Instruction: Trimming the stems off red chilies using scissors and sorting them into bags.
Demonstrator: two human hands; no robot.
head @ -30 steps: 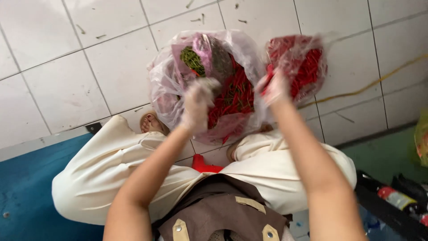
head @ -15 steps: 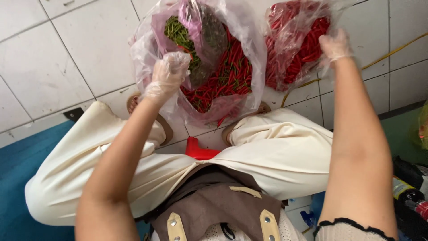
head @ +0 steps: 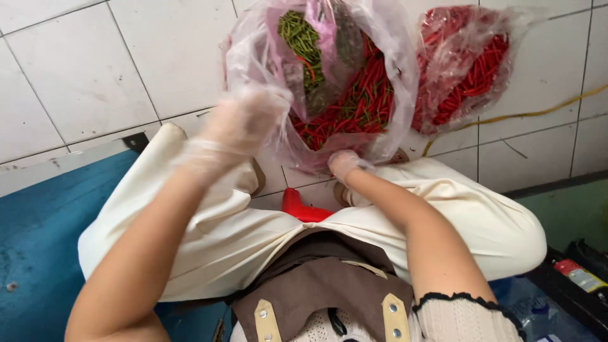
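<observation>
Brown apron (head: 329,278) with two tan straps seen nearest, over cream trousers (head: 240,234); knees spread wide, a red object (head: 303,208) seen between them, kind cannot be told. Dark crate (head: 579,278) noted at lower right, blue mat (head: 44,234) at left.

Left hand (head: 244,123) in a thin clear glove, raised and blurred, placed at the left edge of the big plastic bag (head: 386,82); fingers curled against the film, but whether the grip is closed on it cannot be told. Right hand (head: 345,164), also gloved, set at the bag's lower rim just above the knees; its fingers are bunched up against the plastic, grip state cannot be told either.

Big plastic bag stood on the tiled floor (head: 82,76) just beyond the knees, mouth opened toward the camera. Red chillies (head: 354,104) packed inside, long axes mostly running from lower left to upper right; green chillies (head: 303,38) bunched at upper left inside, lying roughly up-down in frame.

Second bag (head: 468,63) of red chillies placed just beside it to the right, touching or nearly so. Yellow cord (head: 538,113) laid across the tiles farther right
</observation>
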